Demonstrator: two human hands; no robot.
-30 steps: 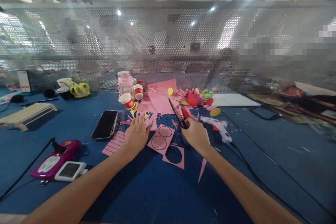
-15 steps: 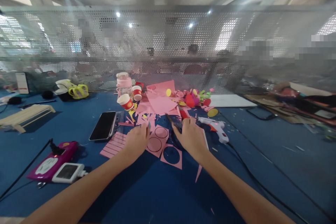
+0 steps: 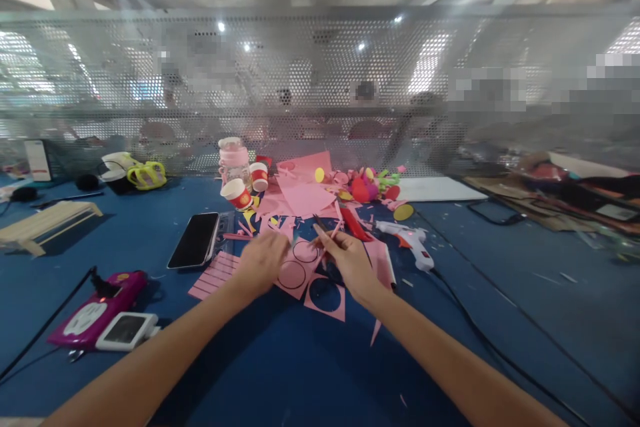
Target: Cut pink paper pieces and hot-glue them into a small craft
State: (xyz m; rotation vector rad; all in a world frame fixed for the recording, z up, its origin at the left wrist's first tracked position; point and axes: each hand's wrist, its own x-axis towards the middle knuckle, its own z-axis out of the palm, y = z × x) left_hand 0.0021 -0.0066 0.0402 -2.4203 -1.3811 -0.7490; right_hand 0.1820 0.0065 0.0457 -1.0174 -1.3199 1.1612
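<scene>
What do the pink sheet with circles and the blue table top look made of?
Pink sheet: thin matte paper or card, judging by flat lie and clean cut edges. Table top: probably blue felt or cloth, dull with no glare, though blur leaves it open.

Left hand rests on circle-marked pink paper; right hand beside it pinches a thin pink strip.

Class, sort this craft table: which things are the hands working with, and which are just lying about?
In use: left hand, right hand, pink circle sheet, pink strip.
Lying about: phone, glue gun, paper cup, power strip, wooden rack.
</scene>
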